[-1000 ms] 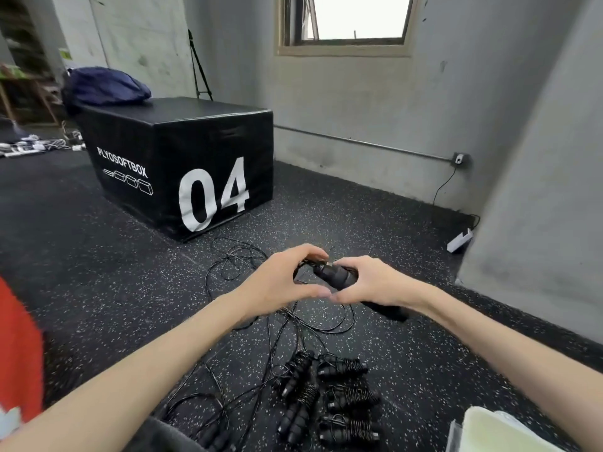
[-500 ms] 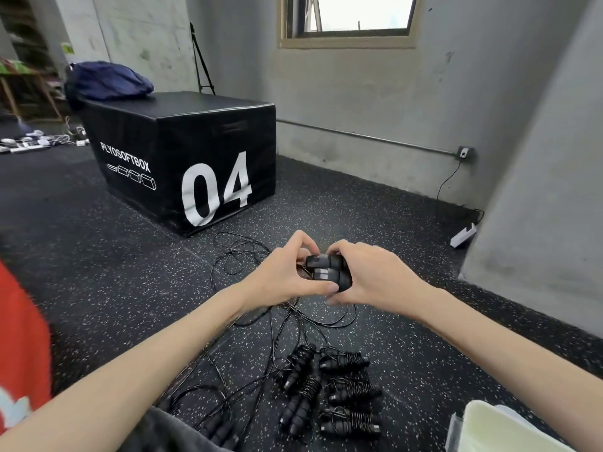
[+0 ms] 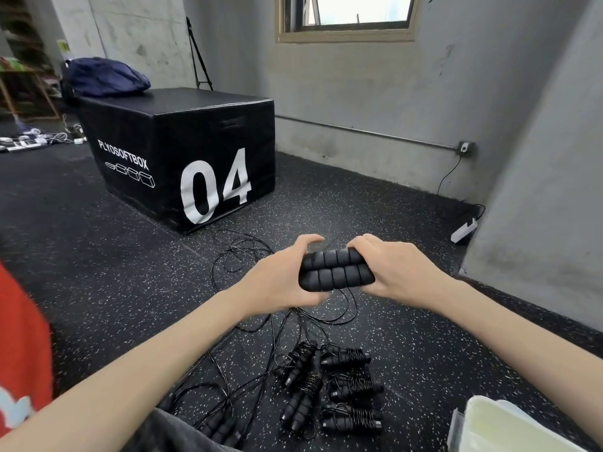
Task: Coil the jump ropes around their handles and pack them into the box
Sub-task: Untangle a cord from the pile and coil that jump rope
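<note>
Nearest the camera, a pale lidded container [image 3: 509,429] at the lower right edge, possibly the packing box, though too little in view to tell. Just beyond, five coiled rope bundles [image 3: 329,391] laid side by side on the speckled rubber floor [image 3: 98,272], with one more set of uncoiled handles [image 3: 222,429] by the knee and loose black cord [image 3: 241,256] trailing away in loops. Above them, held in the air: a pair of ribbed foam handles [image 3: 336,270] pressed together lengthwise, one stacked on the other, left hand [image 3: 287,278] gripping one end, right hand [image 3: 388,272] clenched round the other, cord hanging beneath. Best done from here by keeping the two handles flush in one fist, drawing the slack clear of the neighbouring tangle, then winding snug, even turns along the middle. Farther back, a black plyo box [image 3: 176,151] marked 04, a blue bag [image 3: 104,76] on top, grey wall and window [image 3: 355,11] behind
</note>
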